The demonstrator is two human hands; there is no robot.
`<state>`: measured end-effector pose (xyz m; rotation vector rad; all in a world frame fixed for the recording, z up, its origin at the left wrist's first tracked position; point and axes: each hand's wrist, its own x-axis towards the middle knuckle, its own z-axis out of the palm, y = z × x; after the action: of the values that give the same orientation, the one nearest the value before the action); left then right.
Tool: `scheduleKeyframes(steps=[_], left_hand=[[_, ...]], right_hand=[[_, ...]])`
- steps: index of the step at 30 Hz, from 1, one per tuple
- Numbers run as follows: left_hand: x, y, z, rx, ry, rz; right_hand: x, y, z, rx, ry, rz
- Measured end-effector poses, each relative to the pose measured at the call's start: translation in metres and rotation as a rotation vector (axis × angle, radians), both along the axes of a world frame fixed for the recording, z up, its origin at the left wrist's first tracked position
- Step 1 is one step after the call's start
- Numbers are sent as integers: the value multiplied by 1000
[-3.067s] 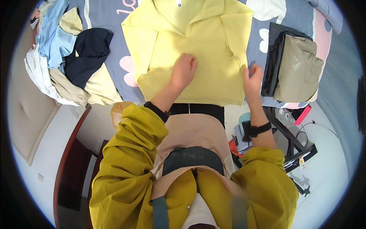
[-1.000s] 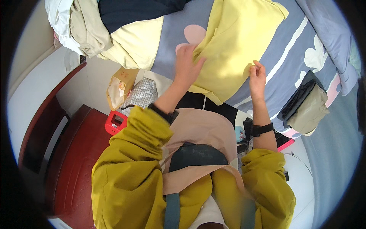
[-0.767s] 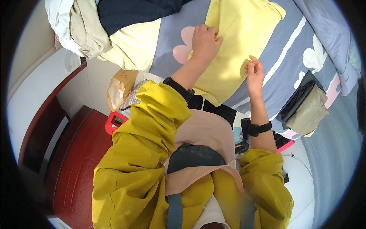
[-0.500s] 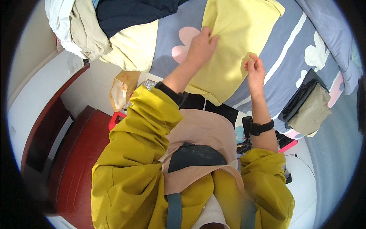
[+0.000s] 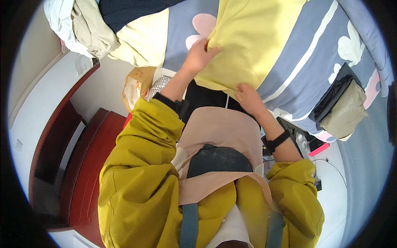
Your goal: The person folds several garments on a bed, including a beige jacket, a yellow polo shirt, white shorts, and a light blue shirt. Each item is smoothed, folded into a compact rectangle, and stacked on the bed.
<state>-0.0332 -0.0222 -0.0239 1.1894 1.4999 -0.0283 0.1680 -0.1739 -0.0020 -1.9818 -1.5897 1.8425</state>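
Observation:
A yellow fabric piece (image 5: 252, 45), perhaps a garment, lies spread over the grey-blue patterned bedspread (image 5: 293, 66). Its near edge hangs slightly over the bed's front. My left hand (image 5: 199, 57) rests at its left edge, thumb and fingers apart. By the near edge, toward the right corner, is my right hand (image 5: 250, 100). Its fingers are bent with a gap between the tips, close to the hem. No cloth is visibly gripped in either hand. Both wrists wear black bands, and the mustard sleeves are pushed up.
Folded dark and beige garments (image 5: 345, 109) sit at the bed's right. Loose navy clothing (image 5: 132, 12) and beige clothing (image 5: 93, 33) pile up at the far left. A paper bag (image 5: 138, 82) stands below the bed's left side, near a red wooden bench (image 5: 97, 165).
My right hand has come down from the cloth's right side to its near edge. My left hand has shifted left and slightly down to the left edge. The view has shifted slightly.

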Motion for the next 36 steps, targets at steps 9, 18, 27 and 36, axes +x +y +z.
scheduleKeyframes(steps=[9,18,27,36], left_hand=[[-43,-97,-6,-223,140,-163],[-65,-146,-29,-204,241,-149],[-65,-152,-26,-192,261,-86],[-70,-150,-26,-197,286,-45]], right_hand=[[-20,-84,-24,58,-28,810],[-4,-119,-51,-517,-81,280],[-37,-115,-66,-790,42,-1314],[-22,-144,-80,-1350,339,-1530]])
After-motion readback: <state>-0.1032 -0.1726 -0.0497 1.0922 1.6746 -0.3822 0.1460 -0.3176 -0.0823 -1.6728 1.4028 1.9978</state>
